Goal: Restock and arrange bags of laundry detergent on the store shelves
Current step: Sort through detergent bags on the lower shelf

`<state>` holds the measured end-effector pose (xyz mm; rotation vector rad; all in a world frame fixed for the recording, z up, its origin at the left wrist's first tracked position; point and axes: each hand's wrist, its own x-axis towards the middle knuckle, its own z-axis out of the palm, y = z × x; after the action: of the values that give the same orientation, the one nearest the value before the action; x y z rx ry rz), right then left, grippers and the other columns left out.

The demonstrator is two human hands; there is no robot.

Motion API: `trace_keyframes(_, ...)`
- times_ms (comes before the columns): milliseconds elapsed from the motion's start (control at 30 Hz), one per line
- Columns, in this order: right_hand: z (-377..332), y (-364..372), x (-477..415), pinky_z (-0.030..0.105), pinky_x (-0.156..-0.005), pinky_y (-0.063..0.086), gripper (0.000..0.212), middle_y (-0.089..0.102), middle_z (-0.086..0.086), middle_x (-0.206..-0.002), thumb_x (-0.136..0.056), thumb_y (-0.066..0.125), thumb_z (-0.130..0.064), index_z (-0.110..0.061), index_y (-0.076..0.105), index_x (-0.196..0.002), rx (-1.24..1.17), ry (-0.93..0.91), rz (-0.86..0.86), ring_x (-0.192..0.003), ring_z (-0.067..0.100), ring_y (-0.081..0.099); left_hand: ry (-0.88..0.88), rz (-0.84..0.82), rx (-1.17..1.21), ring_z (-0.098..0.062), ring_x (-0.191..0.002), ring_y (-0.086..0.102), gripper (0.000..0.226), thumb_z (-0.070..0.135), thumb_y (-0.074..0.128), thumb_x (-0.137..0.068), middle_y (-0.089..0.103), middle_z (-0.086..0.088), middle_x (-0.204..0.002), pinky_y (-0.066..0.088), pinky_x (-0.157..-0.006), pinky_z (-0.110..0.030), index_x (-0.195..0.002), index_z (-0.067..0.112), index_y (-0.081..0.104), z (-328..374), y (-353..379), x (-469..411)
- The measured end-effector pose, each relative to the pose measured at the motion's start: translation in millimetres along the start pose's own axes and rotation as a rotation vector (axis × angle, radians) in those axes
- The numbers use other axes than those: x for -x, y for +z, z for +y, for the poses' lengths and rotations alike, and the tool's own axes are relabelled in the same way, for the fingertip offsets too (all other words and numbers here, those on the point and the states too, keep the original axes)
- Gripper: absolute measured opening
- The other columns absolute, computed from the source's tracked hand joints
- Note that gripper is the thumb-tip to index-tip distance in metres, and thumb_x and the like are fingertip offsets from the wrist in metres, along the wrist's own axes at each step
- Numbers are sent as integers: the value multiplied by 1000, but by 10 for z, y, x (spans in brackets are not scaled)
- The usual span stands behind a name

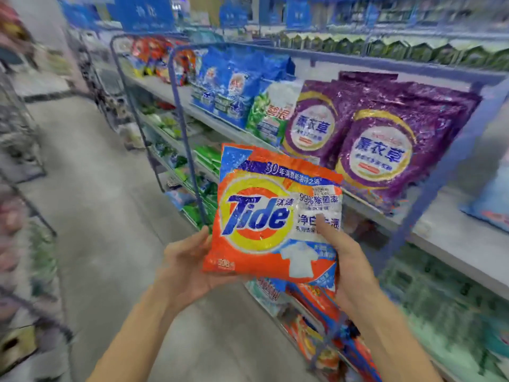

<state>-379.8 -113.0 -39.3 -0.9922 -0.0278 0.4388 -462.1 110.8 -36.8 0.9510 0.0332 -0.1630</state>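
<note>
An orange Tide detergent bag (264, 216) is held upright in front of the shelves, its printed face toward me. My left hand (187, 268) cups its lower left corner from underneath. My right hand (344, 260) grips the bag's right edge, thumb pressed on the front. Behind it, purple detergent bags (380, 150) stand on the middle shelf (451, 238). A green-and-white bag (272, 111) and blue bags (231, 86) stand further left on the same shelf.
More orange bags (314, 304) fill the low shelf under my hands. Green packs (206, 158) lie on lower shelves to the left. A blue shelf frame post (184, 133) stands beside the bag. The grey aisle floor (104, 205) runs left, with other racks (22, 161) across it.
</note>
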Motion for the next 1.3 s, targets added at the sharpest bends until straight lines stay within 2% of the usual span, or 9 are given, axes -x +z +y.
trace_keyframes(100, 155, 478, -403, 61, -99, 52, 49, 72, 24, -120, -84, 70, -39, -7, 73, -121, 82, 35, -46, -107, 43, 71, 24, 268, -352, -23, -82, 77, 74, 45, 102, -34, 79, -10, -100, 64, -71, -39, -97, 13, 81, 503, -320, -37)
trace_keyframes(233, 397, 1168, -941, 64, -103, 48, 68, 71, 23, -122, -74, 82, -52, -11, 70, -128, 128, 16, -90, -110, 44, 69, 144, 430, -437, -18, -71, 77, 24, 29, 74, -79, 80, -10, -89, 62, -63, -28, -92, 10, 79, 1081, -692, -122)
trace_keyframes(300, 493, 1476, -1211, 64, -98, 52, 60, 73, 21, -118, -78, 77, -47, -11, 71, -125, 133, 3, -98, -105, 42, 72, 175, 508, -376, -17, -62, 75, 30, 30, 61, -93, 79, -9, -80, 59, -53, -25, -78, 12, 80, 1321, -968, -177)
trace_keyframes(400, 598, 1901, -1583, 60, -99, 53, 50, 74, 20, -117, -81, 70, -43, -14, 74, -122, 141, -4, -115, -103, 41, 73, 204, 600, -358, -20, -63, 76, 39, 47, 58, -87, 79, -10, -80, 61, -54, -28, -81, 14, 77, 1663, -1320, -291)
trace_keyframes(567, 714, 2514, -2306, 58, -98, 54, 37, 76, 17, -111, -85, 69, -36, -16, 75, -116, 187, -33, -133, -99, 39, 75, 248, 699, -386, -27, -77, 78, 57, 69, 43, -81, 80, -8, -88, 63, -77, -42, -91, 23, 75, 2211, -1914, -618)
trace_keyframes(733, 840, 3004, -3201, 64, -98, 52, 46, 75, 21, -111, -80, 73, -42, -12, 74, -114, 145, -39, -131, -99, 43, 73, 246, 720, -428, -17, -62, 76, 58, 69, 37, -80, 79, -2, -75, 59, -53, -26, -86, 23, 71, 2724, -2532, -1118)
trace_keyframes(900, 951, 3552, -4200, 69, -98, 49, 50, 74, 24, -112, -78, 75, -37, -8, 72, -119, 69, -32, -131, -104, 46, 71, 256, 754, -454, -16, -62, 76, 60, 72, 34, -78, 79, 2, -75, 57, -50, -23, -94, 25, 68, 3303, -3156, -1667)
trace_keyframes(1067, 1104, 4274, -5071, 68, -100, 48, 55, 73, 24, -116, -73, 82, -38, -12, 73, -120, 7, 43, -189, -108, 45, 70, 291, 838, -438, -22, -75, 78, 65, 76, 38, -74, 80, -1, -87, 62, -69, -37, -104, 26, 69, 3955, -3862, -2039)
trace_keyframes(1300, 1474, 5196, -6119, 65, -100, 50, 41, 74, 24, -114, -82, 74, -38, -12, 77, -113, 2, 95, -275, -104, 44, 72, 317, 899, -397, -23, -77, 78, 64, 76, 39, -74, 80, -3, -89, 61, -73, -39, -102, 26, 70, 4698, -4935, -2436)
